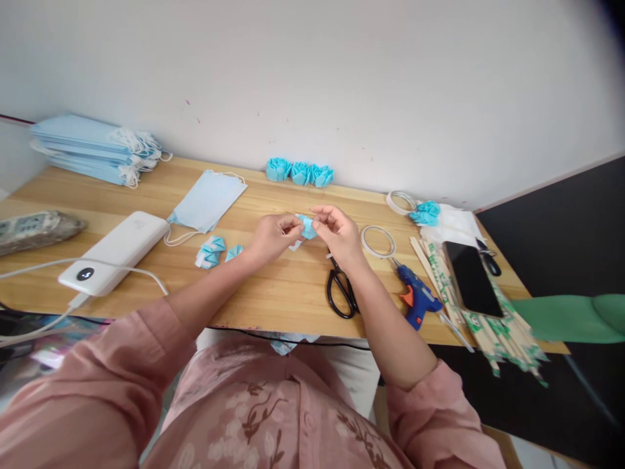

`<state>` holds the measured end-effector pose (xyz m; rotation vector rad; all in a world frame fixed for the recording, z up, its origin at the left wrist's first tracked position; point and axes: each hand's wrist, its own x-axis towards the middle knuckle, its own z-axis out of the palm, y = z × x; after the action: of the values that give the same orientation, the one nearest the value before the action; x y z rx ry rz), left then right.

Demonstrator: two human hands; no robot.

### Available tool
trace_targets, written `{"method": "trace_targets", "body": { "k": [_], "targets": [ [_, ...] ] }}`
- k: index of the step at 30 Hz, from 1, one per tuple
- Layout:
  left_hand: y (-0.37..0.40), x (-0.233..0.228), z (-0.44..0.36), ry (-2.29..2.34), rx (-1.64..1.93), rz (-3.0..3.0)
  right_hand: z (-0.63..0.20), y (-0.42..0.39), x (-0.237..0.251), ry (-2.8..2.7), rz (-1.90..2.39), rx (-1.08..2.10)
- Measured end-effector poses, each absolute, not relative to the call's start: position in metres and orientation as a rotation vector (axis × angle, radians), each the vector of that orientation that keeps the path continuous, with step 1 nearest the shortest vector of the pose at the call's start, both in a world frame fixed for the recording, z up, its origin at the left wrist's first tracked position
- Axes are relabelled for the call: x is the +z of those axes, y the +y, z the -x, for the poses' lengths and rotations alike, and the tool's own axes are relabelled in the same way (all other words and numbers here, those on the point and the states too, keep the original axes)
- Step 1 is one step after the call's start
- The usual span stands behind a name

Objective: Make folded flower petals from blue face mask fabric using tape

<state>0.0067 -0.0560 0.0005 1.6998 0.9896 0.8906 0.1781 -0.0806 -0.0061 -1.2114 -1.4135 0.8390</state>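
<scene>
My left hand (pixel 273 236) and my right hand (pixel 336 233) meet over the middle of the wooden table (pixel 273 293). Together they pinch a small folded piece of light blue mask fabric (pixel 307 227) between their fingertips. Two more folded blue pieces (pixel 211 251) lie on the table to the left of my left hand. Black scissors (pixel 340 292) rest just under my right wrist.
A flat blue face mask (pixel 208 200), a white power bank (pixel 114 251) with cable and a stack of masks (pixel 92 148) are at left. Three blue fabric flowers (pixel 299 172) stand by the wall. Tape rolls (pixel 377 241), a blue glue gun (pixel 417 296), a phone (pixel 471 278) and wooden sticks (pixel 488 319) are at right.
</scene>
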Motion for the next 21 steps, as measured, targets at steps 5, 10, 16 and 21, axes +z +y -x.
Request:
{"method": "trace_targets", "body": {
  "k": [5,10,16,21],
  "targets": [
    [-0.0548,-0.0002,-0.0049,0.992,0.906,-1.814,-0.1764,-0.0813,-0.0051,-1.464,1.228,0.846],
    [-0.0534,-0.0033,-0.0045,0.995,0.902,-1.905,-0.1769,-0.0794,-0.0074,-1.403,1.21,0.814],
    [-0.0494,-0.0009,-0.0033,1.006,0.974,-1.641,-0.1787,-0.0755,-0.0121,-1.352,1.131,0.966],
    [-0.0498,-0.0026,-0.005,0.997,0.967,-1.652,-0.1756,-0.0766,-0.015,-1.454,1.173,0.945]
  ]
}}
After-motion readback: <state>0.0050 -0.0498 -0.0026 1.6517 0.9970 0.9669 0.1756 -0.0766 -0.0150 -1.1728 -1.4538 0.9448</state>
